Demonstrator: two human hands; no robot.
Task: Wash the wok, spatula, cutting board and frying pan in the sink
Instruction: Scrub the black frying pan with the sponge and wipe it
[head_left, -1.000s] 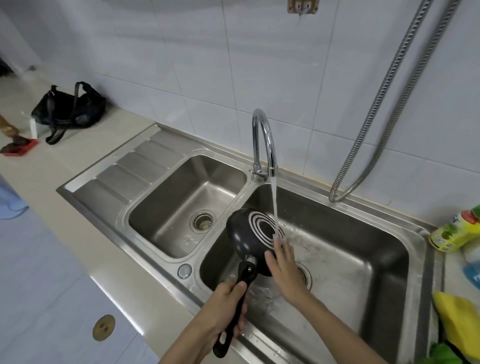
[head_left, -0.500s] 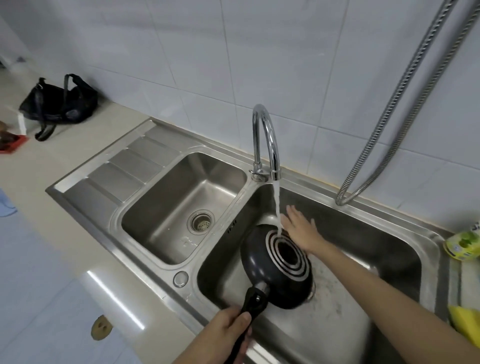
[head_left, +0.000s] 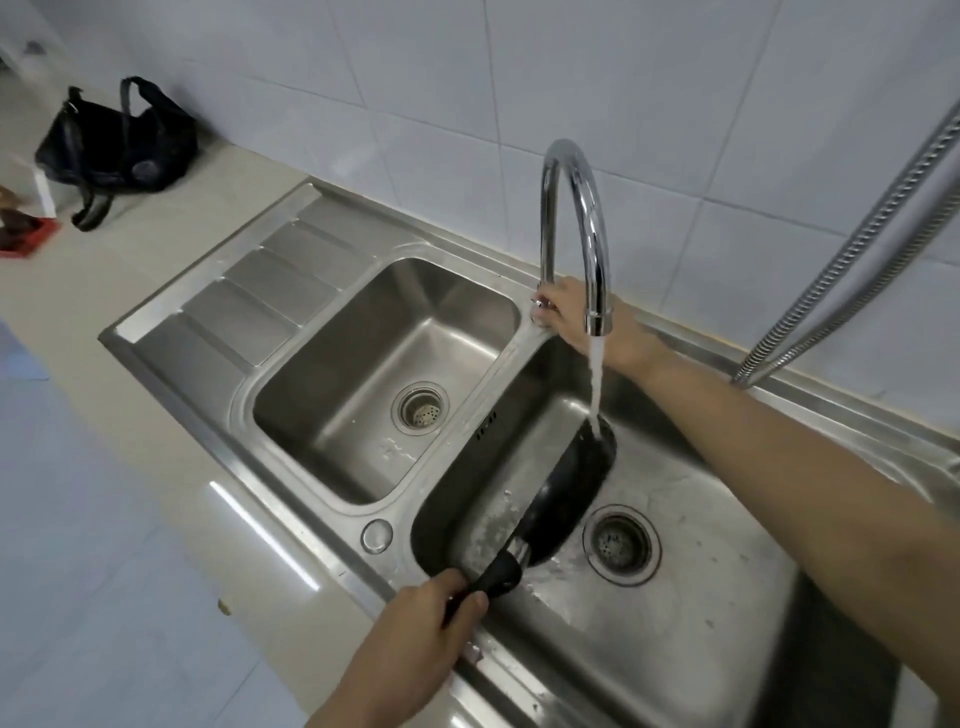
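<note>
I am gripping the frying pan (head_left: 563, 499) handle in my left hand (head_left: 415, 639) under the stream, my right hand (head_left: 576, 319) closing on the tap (head_left: 571, 228) base, probably to shut off water next.

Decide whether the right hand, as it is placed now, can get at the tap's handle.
Probably yes: the right hand already lies at the base of the tap, behind the spout, nothing between; the handle itself is hidden.

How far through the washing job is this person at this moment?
In hand: the left hand holds the frying pan by its handle, tilted in the right basin with tap water hitting its rim. The right hand is at the faucet base, fingers on the valve, perhaps to shut it off. The wok, spatula and cutting board are not in view, so their state cannot be judged.
</note>
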